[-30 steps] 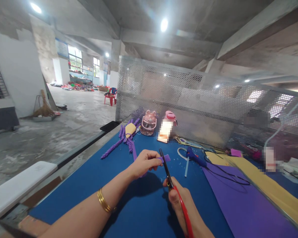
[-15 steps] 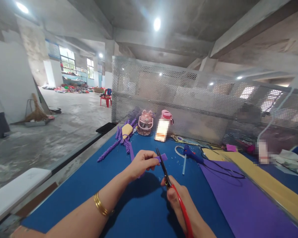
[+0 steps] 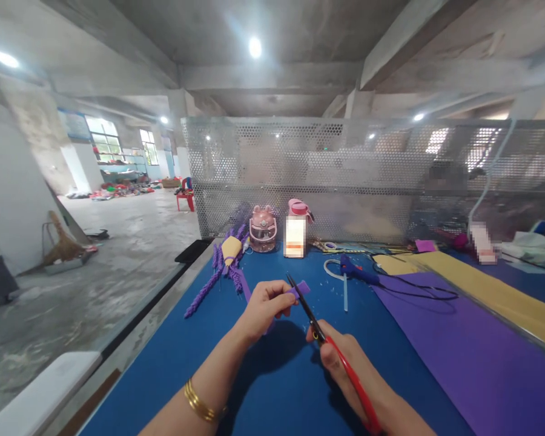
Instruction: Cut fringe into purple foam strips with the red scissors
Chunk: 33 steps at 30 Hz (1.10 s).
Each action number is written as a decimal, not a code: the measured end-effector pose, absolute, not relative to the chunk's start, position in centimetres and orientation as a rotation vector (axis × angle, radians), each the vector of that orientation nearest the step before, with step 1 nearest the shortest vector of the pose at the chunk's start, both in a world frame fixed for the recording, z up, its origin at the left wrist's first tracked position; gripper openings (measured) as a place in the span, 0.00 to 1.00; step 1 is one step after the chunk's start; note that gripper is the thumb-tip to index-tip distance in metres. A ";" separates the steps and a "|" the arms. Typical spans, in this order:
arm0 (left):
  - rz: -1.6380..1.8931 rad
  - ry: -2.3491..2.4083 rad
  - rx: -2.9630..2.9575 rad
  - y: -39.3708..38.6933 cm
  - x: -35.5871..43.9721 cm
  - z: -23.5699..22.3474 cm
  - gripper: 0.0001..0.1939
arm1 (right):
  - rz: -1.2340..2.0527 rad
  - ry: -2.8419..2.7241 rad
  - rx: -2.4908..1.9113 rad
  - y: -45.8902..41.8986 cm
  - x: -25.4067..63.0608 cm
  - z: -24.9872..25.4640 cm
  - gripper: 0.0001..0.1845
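Observation:
My left hand (image 3: 264, 306) pinches a small purple foam strip (image 3: 301, 288) above the blue table (image 3: 272, 381). My right hand (image 3: 345, 363) grips red-handled scissors (image 3: 327, 340), whose black blades cross the strip close to my left fingertips. A gold bangle (image 3: 200, 404) sits on my left wrist.
A large purple foam sheet (image 3: 458, 357) and a yellow sheet (image 3: 490, 290) lie at the right. A blue glue gun (image 3: 356, 270) with its cord, purple braided pieces (image 3: 218, 272), two pink bottles (image 3: 263, 229) and a perforated metal screen (image 3: 345, 175) are at the back. The table's left edge drops to a concrete floor.
The view has swung to the right and levelled. Both hands keep the strip and the scissors together, with the blades still at the strip.

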<state>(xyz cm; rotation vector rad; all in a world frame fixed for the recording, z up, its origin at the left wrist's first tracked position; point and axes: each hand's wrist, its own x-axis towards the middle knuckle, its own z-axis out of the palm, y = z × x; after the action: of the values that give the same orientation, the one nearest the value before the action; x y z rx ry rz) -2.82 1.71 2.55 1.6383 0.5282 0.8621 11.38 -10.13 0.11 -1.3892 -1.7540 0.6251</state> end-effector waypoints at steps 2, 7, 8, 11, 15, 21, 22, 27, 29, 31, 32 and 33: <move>0.859 0.536 1.646 1.7 -2.8 2.6 0.12 | 0.627 -1.777 -1.386 -10.2 11.4 0.3 0.35; 0.877 0.537 1.659 1.8 -2.7 2.5 0.13 | 0.614 -1.800 -1.394 -10.2 11.6 0.4 0.36; 0.877 0.540 1.662 1.8 -2.7 2.5 0.13 | 0.615 -1.800 -1.396 -10.1 11.6 0.3 0.36; 0.874 0.544 1.670 1.8 -2.7 2.5 0.12 | 0.619 -1.794 -1.416 -9.9 11.7 0.1 0.37; 0.881 0.545 1.666 1.8 -2.7 2.4 0.12 | 0.599 -1.806 -1.417 -10.0 11.8 0.1 0.37; 0.917 0.563 1.690 1.8 -2.8 2.6 0.12 | 0.587 -1.850 -1.411 -10.3 11.9 0.5 0.29; 0.933 0.573 1.686 1.8 -2.8 2.6 0.12 | 0.562 -1.862 -1.432 -10.3 11.8 0.5 0.28; 0.979 0.601 1.683 1.8 -2.7 2.6 0.11 | 0.313 -1.938 -1.565 -10.3 11.7 0.2 0.37; 0.963 0.586 1.684 1.9 -2.7 2.5 0.11 | 0.209 -1.962 -1.631 -10.1 11.7 0.0 0.40; 0.964 0.566 1.681 1.8 -2.6 2.5 0.11 | 0.158 -1.979 -1.673 -10.0 11.6 -0.1 0.42; 0.971 0.559 1.679 1.8 -2.6 2.5 0.11 | 0.148 -1.990 -1.682 -9.9 11.6 -0.1 0.42; 0.977 0.553 1.677 1.8 -2.6 2.5 0.10 | 0.137 -1.999 -1.688 -9.9 11.6 -0.2 0.42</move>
<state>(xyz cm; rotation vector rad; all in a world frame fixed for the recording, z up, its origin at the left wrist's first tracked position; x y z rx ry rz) -2.61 1.81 2.48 1.6775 0.5531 0.9766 11.63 -9.88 -0.17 -1.6880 -1.9986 0.1369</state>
